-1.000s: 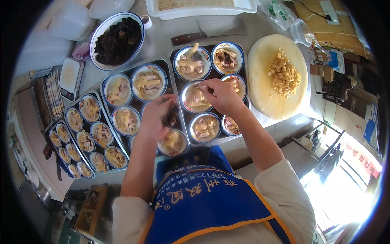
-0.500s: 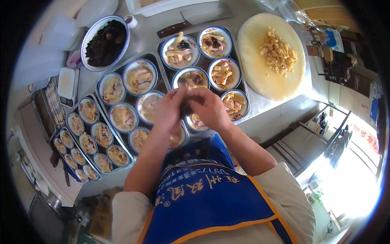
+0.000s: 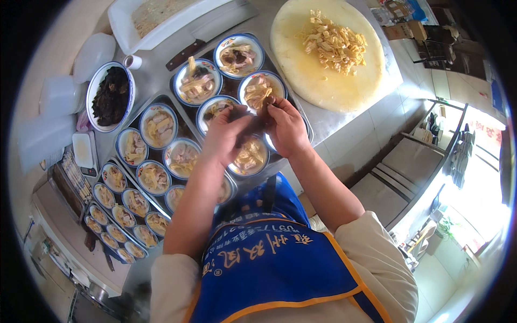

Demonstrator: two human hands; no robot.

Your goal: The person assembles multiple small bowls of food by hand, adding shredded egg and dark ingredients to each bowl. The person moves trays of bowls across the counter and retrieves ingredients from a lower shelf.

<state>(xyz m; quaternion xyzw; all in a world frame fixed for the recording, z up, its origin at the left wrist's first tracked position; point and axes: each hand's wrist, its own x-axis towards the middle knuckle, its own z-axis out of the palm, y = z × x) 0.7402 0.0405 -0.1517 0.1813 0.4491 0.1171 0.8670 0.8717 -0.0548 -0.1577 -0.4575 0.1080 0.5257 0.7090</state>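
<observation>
Over a tray (image 3: 176,89) of food bowls, both my hands are close together with fingers closed. A dark brown-black piece of wood ear fungus (image 3: 262,116) is pinched in my right hand (image 3: 289,131), while my left hand (image 3: 225,137) grips its other side, partly blurred. Beneath them, a bowl (image 3: 249,156) holds pale yellow strips, and another bowl (image 3: 257,89) holds strips and pinkish pieces. Dark fungus also shows in the far bowl (image 3: 237,56) and in one beside my left hand. More dark fungus (image 3: 111,96) fills a large blue-rimmed bowl (image 3: 90,102) at the left.
A round cutting board (image 3: 291,64) carries a heap of yellow strips (image 3: 335,46). Beyond the tray lies a cleaver with a dark handle (image 3: 184,55), near a white tub (image 3: 121,27). More trays of filled bowls (image 3: 152,177) stand at left, past them a small scale (image 3: 84,151).
My view has shifted, so the trays and board sit further left. My hands have moved slightly apart, and the dark fungus shows more plainly between them.
</observation>
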